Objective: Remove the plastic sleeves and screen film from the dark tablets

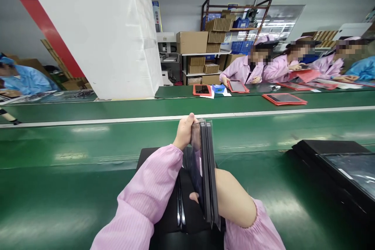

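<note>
Two thin black tablets [206,172] in clear film stand on edge, face to face, between my hands. My left hand [185,129] is closed round their far end, thumb on top. Near the lower end my right hand [224,189] grips them from the right side; its thumb tip shows on the left face, while the tablets hide part of the hand. Below them lies a pile of flat black pieces [191,218] with glossy dark edges. Whether the tablets touch this pile I cannot tell.
On the right of the green bench [88,199] lies a black stack [331,146] with a film-covered panel [354,168] on it. Across the white strip [140,118], co-workers in pink sleeves handle red-edged tablets [284,99]. A white pillar [117,39] stands at the far left.
</note>
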